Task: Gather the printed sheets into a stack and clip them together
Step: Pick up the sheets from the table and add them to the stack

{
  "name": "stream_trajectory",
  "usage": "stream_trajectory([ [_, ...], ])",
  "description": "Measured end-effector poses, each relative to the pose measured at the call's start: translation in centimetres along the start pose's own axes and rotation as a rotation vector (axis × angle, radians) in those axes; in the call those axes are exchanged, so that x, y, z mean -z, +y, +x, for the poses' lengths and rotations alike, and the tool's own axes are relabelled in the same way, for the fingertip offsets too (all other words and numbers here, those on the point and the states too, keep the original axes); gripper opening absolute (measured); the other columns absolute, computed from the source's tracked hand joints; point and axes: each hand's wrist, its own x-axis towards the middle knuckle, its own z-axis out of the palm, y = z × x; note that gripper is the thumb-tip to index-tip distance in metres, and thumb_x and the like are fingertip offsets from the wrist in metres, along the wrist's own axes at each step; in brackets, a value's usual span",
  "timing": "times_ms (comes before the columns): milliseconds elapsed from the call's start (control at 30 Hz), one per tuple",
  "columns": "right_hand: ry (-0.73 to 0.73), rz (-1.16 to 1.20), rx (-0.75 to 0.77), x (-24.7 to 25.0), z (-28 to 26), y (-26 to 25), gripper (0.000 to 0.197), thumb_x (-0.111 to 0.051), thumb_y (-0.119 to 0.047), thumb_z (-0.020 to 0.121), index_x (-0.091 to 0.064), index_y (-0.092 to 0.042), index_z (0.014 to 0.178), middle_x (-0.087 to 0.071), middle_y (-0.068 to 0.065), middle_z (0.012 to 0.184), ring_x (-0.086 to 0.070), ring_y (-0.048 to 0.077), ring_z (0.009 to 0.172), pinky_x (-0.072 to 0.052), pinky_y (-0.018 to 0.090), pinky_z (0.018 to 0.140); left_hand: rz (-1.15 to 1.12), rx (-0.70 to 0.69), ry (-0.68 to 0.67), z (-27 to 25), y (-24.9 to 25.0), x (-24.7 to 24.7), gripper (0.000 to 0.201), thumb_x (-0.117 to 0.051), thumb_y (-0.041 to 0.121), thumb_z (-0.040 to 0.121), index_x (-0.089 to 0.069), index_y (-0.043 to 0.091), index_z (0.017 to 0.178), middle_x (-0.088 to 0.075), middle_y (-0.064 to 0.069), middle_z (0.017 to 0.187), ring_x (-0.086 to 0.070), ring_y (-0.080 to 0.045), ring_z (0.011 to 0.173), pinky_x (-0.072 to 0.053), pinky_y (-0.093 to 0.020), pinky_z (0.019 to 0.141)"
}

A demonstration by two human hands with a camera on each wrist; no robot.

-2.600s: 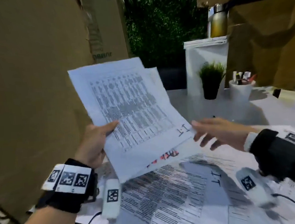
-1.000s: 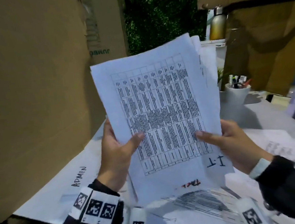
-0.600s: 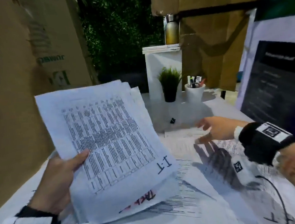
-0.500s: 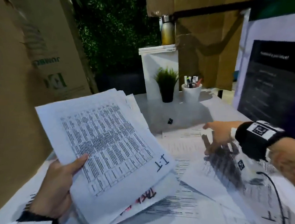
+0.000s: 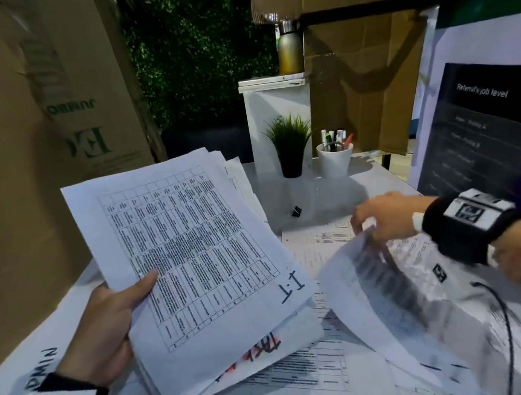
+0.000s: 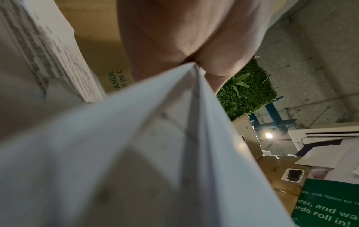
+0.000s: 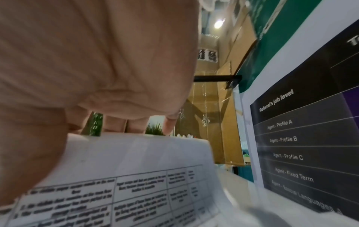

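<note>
While hands hold sheets, binder clip (image 5: 296, 211) lies before potted plant (image 5: 289, 146).

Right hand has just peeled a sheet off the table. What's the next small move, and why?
Probably carry the lifted sheet left and lay it on the stack held by the left hand. The right hand already pinches its edge; more printed sheets remain on the table, and the binder clip lies unused.

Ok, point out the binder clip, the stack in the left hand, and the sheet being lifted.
binder clip (image 5: 296, 211), head view, its black body
stack (image 5: 194, 249), head view, top sheet's table
lifted sheet (image 5: 347, 287), head view, curled blank underside
</note>
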Motion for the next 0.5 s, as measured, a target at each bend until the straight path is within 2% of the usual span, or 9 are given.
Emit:
stream_trajectory([
  [67,0.105,0.077,0.023,2.5,-0.8,0.6,0.01,-0.068,-0.033,0.087,-0.063,-0.036,0.079,-0.065,-0.011,0.088,-0.062,0.02,0.085,-0.052,0.038,0.082,-0.022,-0.001,0.003,0.0,0.0,0.2,0.028,-0.053,-0.001,0.1,-0.077,0.013,0.102,-0.082,-0.003,0.106,-0.079,-0.017,0.088,-0.065,-0.03,0.068],
  [100,0.171,0.093,0.028,3.8,-1.3,0.9,0.013,-0.068,-0.032,0.088,-0.063,-0.03,0.076,-0.065,-0.006,0.081,-0.062,0.02,0.077,-0.052,0.035,0.072,-0.037,-0.002,0.003,0.1,0.0,0.3,0.03,-0.053,0.0,0.1,-0.08,0.013,0.101,-0.081,-0.003,0.108,-0.079,-0.017,0.091,-0.065,-0.031,0.069],
  [167,0.321,0.162,-0.003,6.3,-2.5,1.5,0.025,-0.069,-0.035,0.087,-0.058,-0.027,0.065,-0.058,-0.004,0.066,-0.054,0.017,0.061,-0.041,0.03,0.057,-0.067,-0.008,-0.001,0.1,0.0,0.2,0.029,-0.053,0.001,0.1,-0.078,0.013,0.109,-0.08,-0.005,0.115,-0.078,-0.02,0.097,-0.065,-0.035,0.075],
  [267,0.593,0.38,-0.075,7.3,-2.9,3.2,0.047,-0.07,-0.04,0.085,-0.042,-0.013,0.059,-0.037,0.0,0.057,-0.035,0.017,0.054,-0.029,0.031,0.056,-0.111,-0.032,-0.024,0.0,0.2,-0.5,0.029,-0.051,0.003,0.101,-0.072,0.012,0.119,-0.078,-0.007,0.12,-0.077,-0.021,0.101,-0.062,-0.037,0.083],
  [333,0.742,0.655,-0.102,6.2,-2.5,3.1,0.05,-0.072,-0.037,0.086,-0.038,-0.013,0.059,-0.032,-0.005,0.053,-0.03,0.011,0.051,-0.027,0.026,0.055,-0.144,-0.039,-0.053,-0.1,0.3,-1.0,0.029,-0.052,0.005,0.101,-0.078,0.011,0.112,-0.078,-0.009,0.12,-0.077,-0.023,0.102,-0.061,-0.041,0.087],
  [400,0.789,0.85,-0.125,4.7,-2.3,1.5,0.045,-0.07,-0.026,0.089,-0.04,-0.014,0.058,-0.033,-0.01,0.045,-0.028,0.003,0.039,-0.026,0.021,0.045,-0.183,-0.031,-0.091,-0.3,0.6,-1.6,0.032,-0.053,0.008,0.1,-0.084,0.015,0.103,-0.078,-0.011,0.119,-0.076,-0.025,0.104,-0.06,-0.045,0.088],
  [433,0.769,0.914,-0.135,3.9,-2.1,0.4,0.041,-0.068,-0.024,0.09,-0.044,-0.014,0.059,-0.037,-0.008,0.045,-0.031,0.002,0.034,-0.026,0.02,0.041,-0.201,-0.03,-0.102,-0.3,0.7,-2.0,0.033,-0.053,0.009,0.099,-0.084,0.016,0.101,-0.078,-0.011,0.119,-0.075,-0.026,0.106,-0.06,-0.046,0.088],
  [467,0.738,0.988,-0.139,3.1,-2.0,-0.6,0.036,-0.066,-0.022,0.091,-0.05,-0.013,0.061,-0.046,-0.005,0.047,-0.038,0.0,0.033,-0.031,0.017,0.04,-0.219,-0.03,-0.113,-0.3,0.8,-2.4,0.032,-0.052,0.009,0.099,-0.084,0.016,0.103,-0.078,-0.011,0.12,-0.075,-0.027,0.107,-0.061,-0.046,0.088],
  [500,0.669,1.109,-0.135,2.3,-2.0,-1.9,0.029,-0.064,-0.02,0.093,-0.058,-0.012,0.066,-0.059,-0.004,0.053,-0.051,0.0,0.038,-0.04,0.015,0.042,-0.23,-0.025,-0.116,-0.3,0.8,-2.7,0.031,-0.053,0.009,0.099,-0.083,0.015,0.106,-0.078,-0.011,0.12,-0.075,-0.028,0.107,-0.061,-0.046,0.088],
])
